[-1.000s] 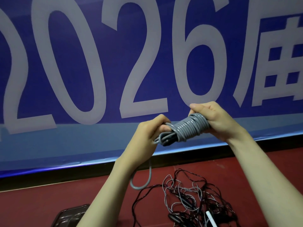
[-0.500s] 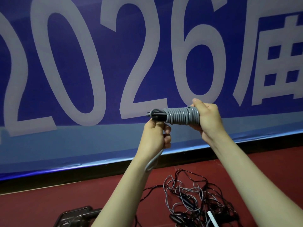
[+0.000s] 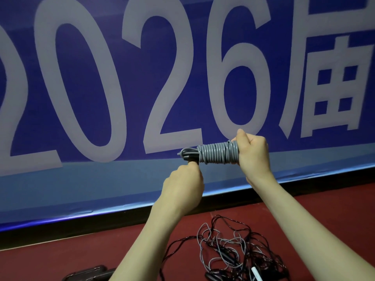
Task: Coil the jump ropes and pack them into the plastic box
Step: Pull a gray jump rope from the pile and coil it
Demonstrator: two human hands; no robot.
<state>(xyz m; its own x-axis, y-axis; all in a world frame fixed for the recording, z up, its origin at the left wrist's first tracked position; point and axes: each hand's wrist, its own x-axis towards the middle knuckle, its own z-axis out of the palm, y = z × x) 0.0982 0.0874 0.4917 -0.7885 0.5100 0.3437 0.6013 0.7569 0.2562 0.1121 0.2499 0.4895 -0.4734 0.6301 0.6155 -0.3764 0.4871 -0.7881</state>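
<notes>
Grey plastic jump rope (image 3: pixel 217 153), coiled tight, held up before a blue banner (image 3: pixel 81 78).
Right hand (image 3: pixel 253 153) grips the coil's end; left hand (image 3: pixel 184 185) fingers pinch the loose tail. Judged light, springy, slick: hold across the wraps.

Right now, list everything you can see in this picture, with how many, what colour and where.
coiled rope: one, grey, wound tight, held up in front of the banner.
tangled ropes: a pile, black and grey, count unclear, on the floor at lower right.
white handle: one, white, sticking out of the pile near the bottom edge.
box: one, dark and see-through, partly cut off at the bottom edge, left of the left arm.
banner: one, blue with large pale "2026" lettering, across the background.
floor: dark red, below the banner.
left hand: one, under the coil's left end, fingers curled at the rope.
right hand: one, grips the coil's right end.
</notes>
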